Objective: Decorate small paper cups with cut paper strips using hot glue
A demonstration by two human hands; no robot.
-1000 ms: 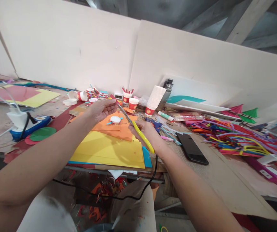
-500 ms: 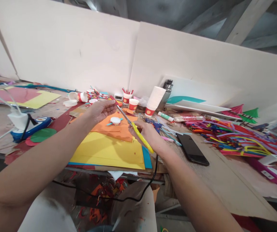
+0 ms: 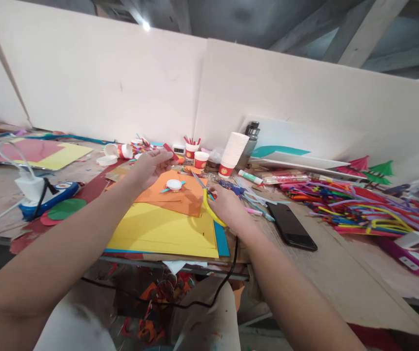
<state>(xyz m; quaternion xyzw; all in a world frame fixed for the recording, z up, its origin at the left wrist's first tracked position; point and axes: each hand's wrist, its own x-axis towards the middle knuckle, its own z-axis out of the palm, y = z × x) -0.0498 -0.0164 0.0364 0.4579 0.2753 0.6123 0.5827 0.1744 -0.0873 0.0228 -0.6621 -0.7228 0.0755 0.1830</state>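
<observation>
Between the fingertips of my left hand [image 3: 154,166] is a small piece of red paper [image 3: 170,150], held up above the table. My right hand [image 3: 227,204] grips a pair of scissors [image 3: 212,210] by its yellow handles, the blades pointing up and to the left, apart from the red paper. Below and between the hands, a small white round cup piece [image 3: 174,185] with blue strips sticking out at its sides lies on orange paper [image 3: 190,202]. Under that are yellow sheets [image 3: 161,231] and a blue sheet [image 3: 222,240].
Behind stand paper cups [image 3: 201,160], a tall cup stack [image 3: 233,155] and a dark bottle [image 3: 249,145]. To the right lie a black phone [image 3: 291,226] and a heap of coloured pipe cleaners [image 3: 359,204]. A blue power strip [image 3: 53,197] sits at left; a black cable [image 3: 231,273] hangs at the front.
The scissors have come away from the red paper, moving down and to the right with my right hand. My left hand still holds the paper in nearly the same place.
</observation>
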